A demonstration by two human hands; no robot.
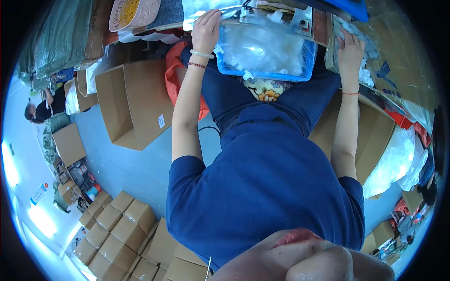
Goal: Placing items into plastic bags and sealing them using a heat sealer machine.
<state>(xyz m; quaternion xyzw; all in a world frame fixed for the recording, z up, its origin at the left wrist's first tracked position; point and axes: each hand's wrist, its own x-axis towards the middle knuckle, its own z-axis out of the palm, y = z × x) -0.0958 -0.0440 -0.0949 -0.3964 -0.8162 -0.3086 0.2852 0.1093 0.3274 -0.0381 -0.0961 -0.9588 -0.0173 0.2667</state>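
Note:
At the bench edge my left hand (205,32) is closed, its fingertips on a clear plastic bag (191,10) that lies flat by a small metal device (276,15). My right hand (350,55) reaches into an open carton (331,51) at the right. Its fingers are apart, over small pale pieces (368,44) that are too blurred to name. Between my hands, above my lap, a blue plastic tray (276,76) holds a heap of clear plastic bags (262,49).
A pink basket (149,11) with yellow bits stands at the far left of the bench. An open cardboard box (136,103) sits on the floor to my left, another box (372,126) to my right. Stacked cartons (117,229) stand behind me. A person (56,100) is off at the left.

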